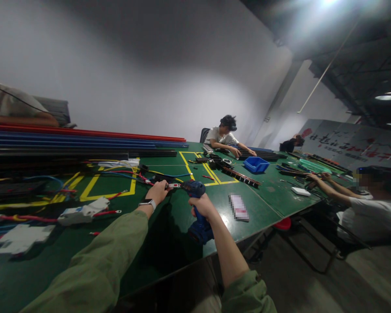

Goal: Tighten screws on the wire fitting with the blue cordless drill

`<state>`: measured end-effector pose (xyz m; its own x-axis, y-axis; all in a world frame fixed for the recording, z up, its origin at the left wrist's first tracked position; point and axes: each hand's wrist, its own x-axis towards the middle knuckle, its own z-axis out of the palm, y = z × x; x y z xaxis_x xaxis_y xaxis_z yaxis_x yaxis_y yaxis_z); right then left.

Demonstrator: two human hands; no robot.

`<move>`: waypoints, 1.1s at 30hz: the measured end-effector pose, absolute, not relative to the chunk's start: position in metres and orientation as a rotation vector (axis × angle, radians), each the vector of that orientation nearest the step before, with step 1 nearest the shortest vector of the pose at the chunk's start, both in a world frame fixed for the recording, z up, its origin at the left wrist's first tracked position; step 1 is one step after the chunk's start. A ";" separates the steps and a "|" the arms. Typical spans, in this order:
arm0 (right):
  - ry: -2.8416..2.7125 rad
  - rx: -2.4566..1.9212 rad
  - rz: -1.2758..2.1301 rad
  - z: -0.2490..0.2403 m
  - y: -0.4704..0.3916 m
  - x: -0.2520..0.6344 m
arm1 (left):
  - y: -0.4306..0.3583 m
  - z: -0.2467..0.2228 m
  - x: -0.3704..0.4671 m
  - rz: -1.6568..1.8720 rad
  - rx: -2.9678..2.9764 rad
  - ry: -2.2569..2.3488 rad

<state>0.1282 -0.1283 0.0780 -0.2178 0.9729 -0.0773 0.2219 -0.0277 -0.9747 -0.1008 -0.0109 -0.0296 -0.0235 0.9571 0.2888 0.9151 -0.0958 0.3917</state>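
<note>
My right hand (202,206) is wrapped around the handle of a blue cordless drill (195,188), which points left over the green table. In front of its nose, my left hand (157,194) is closed on a small white part with a red mark (173,186). Whether the bit touches that part I cannot make out. Red, blue and yellow wires (143,177) lie just beyond my left hand. White plastic modules with red cable ends (84,210) rest to the left of my left forearm.
Long red and blue rails (84,138) are stacked at the back left. A blue bin (256,164), a black copper-toned strip (241,176) and a printed paper (238,207) lie on the table (263,200). Co-workers sit across and to the right, their hands on parts.
</note>
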 end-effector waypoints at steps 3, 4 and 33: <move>-1.515 -1.294 1.300 0.077 -0.128 0.129 | -0.011 -0.030 -0.101 0.758 2.125 2.051; -1.514 -1.300 1.294 0.077 -0.128 0.129 | -0.011 -0.030 -0.101 0.755 2.117 2.053; -1.521 -1.317 1.316 0.077 -0.128 0.132 | -0.014 -0.027 -0.100 0.714 2.114 2.063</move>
